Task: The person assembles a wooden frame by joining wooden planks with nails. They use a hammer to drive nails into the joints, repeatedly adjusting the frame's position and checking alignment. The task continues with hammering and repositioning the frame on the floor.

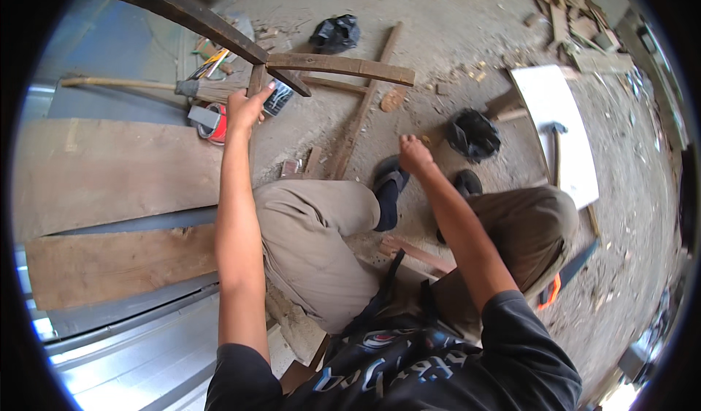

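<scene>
I am crouched on a dirt floor. My left hand is raised and grips a short upright leg of a dark wooden frame, whose curved bar runs up to the left and whose crosspiece points right. My right hand reaches down over the ground in front of my sandalled foot, fingers curled near small wood bits; whether it holds anything is hidden.
Wide planks lie at left on metal sheeting. A broom and a red-and-grey tape measure lie behind the frame. A hammer rests on a white board. Black bags, a slat and scrap wood scatter about.
</scene>
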The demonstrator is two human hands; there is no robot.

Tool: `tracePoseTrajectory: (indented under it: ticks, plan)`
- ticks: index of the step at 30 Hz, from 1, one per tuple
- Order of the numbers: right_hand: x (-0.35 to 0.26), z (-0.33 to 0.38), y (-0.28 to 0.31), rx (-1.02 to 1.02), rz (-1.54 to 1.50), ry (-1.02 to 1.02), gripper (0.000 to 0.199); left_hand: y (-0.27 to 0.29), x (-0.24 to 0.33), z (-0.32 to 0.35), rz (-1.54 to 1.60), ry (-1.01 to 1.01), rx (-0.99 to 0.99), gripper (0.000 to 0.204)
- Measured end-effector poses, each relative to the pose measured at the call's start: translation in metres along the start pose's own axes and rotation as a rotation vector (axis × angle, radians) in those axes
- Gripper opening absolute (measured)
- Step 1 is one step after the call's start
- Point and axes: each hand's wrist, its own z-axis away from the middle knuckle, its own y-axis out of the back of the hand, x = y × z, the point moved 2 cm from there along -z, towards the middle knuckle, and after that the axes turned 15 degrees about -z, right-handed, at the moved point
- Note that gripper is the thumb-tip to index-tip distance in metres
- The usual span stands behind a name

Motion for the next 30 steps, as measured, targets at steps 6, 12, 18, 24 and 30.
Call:
tracePoseTrajectory:
  ticks: [6,12,18,24,30]
  plan:
    - [-0.096,-0.044,-0.079,-0.005,0.334,0.669,0.051,0.006,-0.022,-0.005,0.051,0.116,0.134,0.040]
    - [-0.084,-0.108,-0.125,-0.124,0.544,0.696,0.031,0.004,-0.016,-0.017,0.107,0.256,0.108,0.040]
    - [-0.076,-0.110,-0.083,-0.157,0.441,0.938,0.023,0.026,-0.024,-0.020,0.316,0.267,0.152,0.039]
    - [-0.104,-0.102,0.031,-0.144,0.423,1.100,0.036,0.061,-0.018,-0.001,0.507,0.187,0.209,0.033]
    - [-0.132,-0.056,0.179,-0.069,0.152,1.213,0.042,0.084,-0.033,-0.028,0.542,0.174,0.250,0.035]
